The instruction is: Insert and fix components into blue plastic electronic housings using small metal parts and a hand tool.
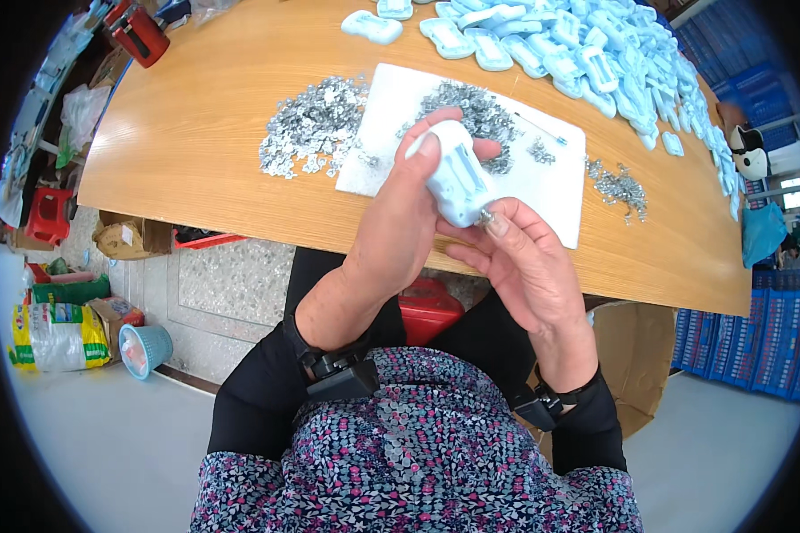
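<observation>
1. Worktop [196, 133]: carries pale-blue shell heap [587, 53], far right, presumably leaving the near side free.
2. White board [547, 195]: centre; metal-piece pile [484, 111] on it, likely for easy reach.
3. Left hand [396, 209]: curled around held shell [460, 182] above near edge, apparently steadying it.
4. Right hand [533, 258]: fingertips pinching small metallic bit [488, 218] at shell's near end.

Two hands are counted, one left hand [398, 209] and one right hand [535, 268], with one light-blue shell [464, 178] held. On one wooden surface [187, 133], one white board [556, 200], one thin rod [540, 128] and four piles of metal pieces [316, 124] are seen; heaped blue shells [560, 64] at far right are too many to be counted. One red jug [140, 35] is seen far left.
</observation>
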A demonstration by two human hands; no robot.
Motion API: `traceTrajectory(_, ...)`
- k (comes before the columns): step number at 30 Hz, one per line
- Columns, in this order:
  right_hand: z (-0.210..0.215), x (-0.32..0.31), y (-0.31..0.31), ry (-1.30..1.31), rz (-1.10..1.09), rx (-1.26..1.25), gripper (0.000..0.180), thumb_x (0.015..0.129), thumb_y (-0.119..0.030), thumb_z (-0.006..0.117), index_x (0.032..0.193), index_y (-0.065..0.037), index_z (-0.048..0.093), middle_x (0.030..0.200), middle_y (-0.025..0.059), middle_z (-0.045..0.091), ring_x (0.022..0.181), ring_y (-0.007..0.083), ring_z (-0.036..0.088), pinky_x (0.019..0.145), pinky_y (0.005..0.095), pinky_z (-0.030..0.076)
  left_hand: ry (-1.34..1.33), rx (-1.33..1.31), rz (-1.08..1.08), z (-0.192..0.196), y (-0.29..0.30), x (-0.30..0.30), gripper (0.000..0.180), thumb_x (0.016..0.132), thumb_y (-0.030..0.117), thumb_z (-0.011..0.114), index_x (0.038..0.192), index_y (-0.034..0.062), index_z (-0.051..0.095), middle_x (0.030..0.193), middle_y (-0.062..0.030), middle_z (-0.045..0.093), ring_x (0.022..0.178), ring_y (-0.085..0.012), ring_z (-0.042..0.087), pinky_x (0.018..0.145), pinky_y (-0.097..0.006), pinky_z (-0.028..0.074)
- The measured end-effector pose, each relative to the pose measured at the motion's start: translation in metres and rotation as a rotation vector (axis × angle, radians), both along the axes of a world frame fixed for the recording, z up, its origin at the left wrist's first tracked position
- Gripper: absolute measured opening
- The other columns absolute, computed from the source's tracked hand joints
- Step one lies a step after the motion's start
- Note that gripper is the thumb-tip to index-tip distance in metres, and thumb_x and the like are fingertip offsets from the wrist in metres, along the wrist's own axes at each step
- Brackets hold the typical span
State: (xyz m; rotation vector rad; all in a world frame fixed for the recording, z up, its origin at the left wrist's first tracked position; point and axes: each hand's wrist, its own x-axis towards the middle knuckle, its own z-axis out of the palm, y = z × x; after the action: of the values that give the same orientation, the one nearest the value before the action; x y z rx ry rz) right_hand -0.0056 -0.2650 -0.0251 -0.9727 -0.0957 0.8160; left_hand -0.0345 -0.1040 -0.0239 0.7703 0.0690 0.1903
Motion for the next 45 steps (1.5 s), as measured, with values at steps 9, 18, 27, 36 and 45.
traceTrajectory(9, 0.021, 0.018, -0.026, -0.567, 0.159, -0.258, 0.007, 0.099, -0.009, 0.061, 0.098, -0.002, 0.061, 0.114, 0.0061, 0.059, 0.105, 0.0125, 0.054, 0.093, 0.0304, 0.045, 0.249, 0.337, -0.331, -0.010, 0.022, -0.011, 0.041, 0.107, 0.036, 0.042, 0.126, 0.0015, 0.055, 0.116, -0.0136, 0.066, 0.096, -0.0211, 0.069, 0.077, -0.031, 0.058)
traceTrajectory(18, 0.011, 0.013, -0.024, -0.645, -0.001, -0.340, 0.006, 0.097, -0.007, 0.064, 0.098, -0.001, 0.065, 0.138, 0.0164, 0.056, 0.119, 0.0186, 0.056, 0.104, 0.0364, 0.043, 0.342, 0.064, -0.610, -0.015, 0.015, -0.018, 0.056, 0.110, 0.046, 0.026, 0.149, 0.0078, 0.039, 0.094, -0.0108, 0.065, 0.076, -0.0183, 0.067, 0.064, -0.032, 0.057)
traceTrajectory(27, -0.002, 0.006, -0.009, -1.077, -0.200, -0.658, 0.008, 0.089, -0.007, 0.071, 0.095, -0.003, 0.068, 0.123, 0.0162, 0.067, 0.111, 0.0231, 0.062, 0.100, 0.0374, 0.044, 0.382, -0.083, -0.474, -0.018, -0.002, -0.023, 0.057, 0.110, 0.045, 0.023, 0.153, 0.0096, 0.034, 0.097, -0.0119, 0.066, 0.081, -0.0212, 0.068, 0.074, -0.039, 0.061)
traceTrajectory(36, 0.005, -0.002, -0.011, -1.689, -0.135, -0.958, 0.025, 0.083, -0.005, 0.072, 0.108, -0.005, 0.072, 0.115, 0.0113, 0.070, 0.104, 0.0293, 0.064, 0.093, 0.0399, 0.045, 0.385, -0.109, -0.412, -0.025, -0.007, -0.023, 0.052, 0.110, 0.043, 0.025, 0.149, 0.0093, 0.035, 0.116, -0.0109, 0.061, 0.087, -0.0180, 0.068, 0.072, -0.037, 0.062)
traceTrajectory(45, 0.008, -0.002, -0.019, -1.373, -0.114, -0.834, 0.032, 0.091, -0.005, 0.065, 0.123, -0.003, 0.066, 0.109, 0.0113, 0.069, 0.093, 0.0219, 0.064, 0.083, 0.0342, 0.050, 0.328, -0.029, -0.417, -0.022, -0.005, -0.025, 0.055, 0.111, 0.041, 0.025, 0.153, 0.0063, 0.031, 0.114, -0.0144, 0.063, 0.088, -0.0234, 0.069, 0.077, -0.039, 0.061)
